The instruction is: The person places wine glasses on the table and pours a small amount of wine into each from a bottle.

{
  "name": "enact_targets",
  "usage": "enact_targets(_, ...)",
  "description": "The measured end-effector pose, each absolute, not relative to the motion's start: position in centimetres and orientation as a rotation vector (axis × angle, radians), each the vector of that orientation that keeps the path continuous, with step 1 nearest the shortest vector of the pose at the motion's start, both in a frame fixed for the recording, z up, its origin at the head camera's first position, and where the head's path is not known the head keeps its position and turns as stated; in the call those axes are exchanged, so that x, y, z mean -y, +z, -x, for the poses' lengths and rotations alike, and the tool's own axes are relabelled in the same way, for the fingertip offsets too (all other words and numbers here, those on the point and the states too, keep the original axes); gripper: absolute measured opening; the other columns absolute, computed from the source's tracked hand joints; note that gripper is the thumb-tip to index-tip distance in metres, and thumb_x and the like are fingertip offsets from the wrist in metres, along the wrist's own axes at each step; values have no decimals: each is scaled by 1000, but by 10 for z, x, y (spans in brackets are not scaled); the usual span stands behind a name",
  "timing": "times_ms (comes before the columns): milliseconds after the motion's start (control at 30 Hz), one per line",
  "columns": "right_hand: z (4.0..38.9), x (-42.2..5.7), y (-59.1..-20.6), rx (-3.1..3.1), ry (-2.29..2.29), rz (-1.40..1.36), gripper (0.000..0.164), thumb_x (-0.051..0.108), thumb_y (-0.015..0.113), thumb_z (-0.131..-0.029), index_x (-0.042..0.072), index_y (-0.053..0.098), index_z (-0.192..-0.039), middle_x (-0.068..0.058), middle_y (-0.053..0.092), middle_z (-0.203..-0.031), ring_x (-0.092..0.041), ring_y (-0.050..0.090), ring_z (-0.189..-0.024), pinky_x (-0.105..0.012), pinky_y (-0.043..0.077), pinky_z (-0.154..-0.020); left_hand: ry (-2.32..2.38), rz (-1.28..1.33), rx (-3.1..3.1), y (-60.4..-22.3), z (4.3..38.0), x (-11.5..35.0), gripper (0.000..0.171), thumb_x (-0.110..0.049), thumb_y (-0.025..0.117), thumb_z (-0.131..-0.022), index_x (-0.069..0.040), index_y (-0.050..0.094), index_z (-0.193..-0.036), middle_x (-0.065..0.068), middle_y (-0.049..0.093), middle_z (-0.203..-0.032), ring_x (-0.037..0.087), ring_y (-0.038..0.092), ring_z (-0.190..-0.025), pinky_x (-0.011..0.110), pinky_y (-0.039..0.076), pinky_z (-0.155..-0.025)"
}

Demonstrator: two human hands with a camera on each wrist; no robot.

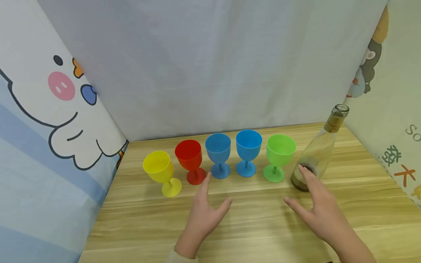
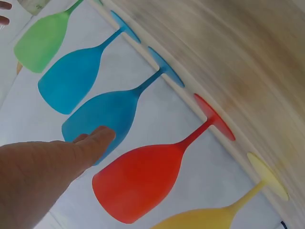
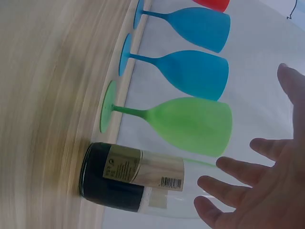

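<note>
Several plastic goblets stand upright in a row: a yellow goblet (image 1: 158, 167), a red goblet (image 1: 189, 155), two blue goblets (image 1: 218, 148) (image 1: 249, 145) and a green goblet (image 1: 280, 149). Right of them is a clear glass bottle (image 1: 320, 148), uncapped, with dark liquid at its bottom; its label (image 3: 143, 167) faces the right wrist camera. My left hand (image 1: 205, 215) hovers in front of the red and nearer blue goblets, thumb and fingers spread, holding nothing. In front of the bottle my right hand (image 1: 320, 208) is spread too; the right wrist view shows its fingers (image 3: 238, 169) extended and empty.
The row stands on a wood-grain table (image 1: 250, 233) near its back edge. Behind hangs a pale cloth (image 1: 210, 73). Printed cartoon cloths (image 1: 33, 109) (image 1: 391, 109) flank the table on both sides.
</note>
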State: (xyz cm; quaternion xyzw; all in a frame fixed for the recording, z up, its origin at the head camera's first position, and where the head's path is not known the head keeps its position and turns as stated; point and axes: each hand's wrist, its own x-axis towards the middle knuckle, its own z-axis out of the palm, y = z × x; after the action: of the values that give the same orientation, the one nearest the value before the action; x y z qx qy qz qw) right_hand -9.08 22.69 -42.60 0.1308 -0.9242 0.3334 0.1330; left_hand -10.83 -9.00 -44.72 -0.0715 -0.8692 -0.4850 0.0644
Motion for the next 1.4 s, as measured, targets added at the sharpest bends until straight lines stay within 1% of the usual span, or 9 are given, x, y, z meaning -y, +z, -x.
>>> enact_targets(167,92,-234,-426,2660,1040,-350,89,34,77,-93,27,24,-163,-16,34,-159,-51,35,-138,-73,33,-101,-1492,186,2619,-450,111,86,91,-40,79,-86,-10,33,-158,7,36,-160,33,36,-143,60,36,-108)
enact_targets(400,91,-239,-424,2611,1101,-285,88,29,76,-94,22,24,-163,-23,31,-159,-57,33,-137,-75,27,-104,-1568,156,2575,-450,114,81,90,-40,83,-84,-12,36,-157,7,43,-155,31,41,-140,57,40,-107)
enact_targets(533,91,-241,-426,2505,1113,-243,84,22,79,-91,18,32,-161,-23,41,-153,-54,42,-131,-74,33,-100,-1623,156,2554,-450,116,78,91,-39,84,-84,-13,36,-157,5,42,-155,31,41,-140,56,41,-106)
enact_targets(633,91,-243,-427,2425,1096,-206,78,16,81,-89,13,41,-156,-19,52,-145,-37,51,-128,-50,42,-102,-1635,170,2539,-450,117,75,90,-39,83,-85,-12,36,-157,5,41,-156,32,41,-140,58,41,-105)
enact_targets(733,92,-245,-428,2355,1069,-188,73,11,82,-86,7,48,-150,-16,61,-135,-10,53,-123,-24,37,-92,-1647,187,2520,-449,120,71,90,-38,84,-85,-12,37,-156,6,41,-157,33,41,-140,58,41,-105)
enact_targets(800,93,-247,-428,2322,1059,-181,71,9,83,-85,5,50,-148,-15,64,-129,3,52,-117,-18,33,-86,-1660,192,2510,-449,121,69,89,-37,84,-85,-11,37,-156,6,41,-156,34,41,-139,58,41,-105)
enact_targets(867,94,-249,-429,2305,1058,-170,70,8,83,-84,4,52,-146,-16,64,-127,9,50,-114,-17,34,-85,-1686,190,2506,-449,122,66,89,-36,83,-85,-12,37,-156,6,41,-156,35,41,-139,58,41,-105)
enact_targets(1233,98,-259,-431,2275,1089,-36,68,7,86,-80,2,55,-141,-15,64,-128,8,50,-110,-18,33,-89,-1767,206,2489,-451,128,56,86,-35,84,-86,-10,39,-155,6,45,-153,33,45,-136,54,42,-106)
enact_targets(1400,102,-265,-435,2314,1100,19,71,13,85,-84,6,50,-146,-15,60,-134,-13,54,-118,-20,34,-90,-1809,202,2498,-453,131,52,87,-35,84,-86,-8,39,-155,8,44,-154,35,44,-138,54,42,-106)
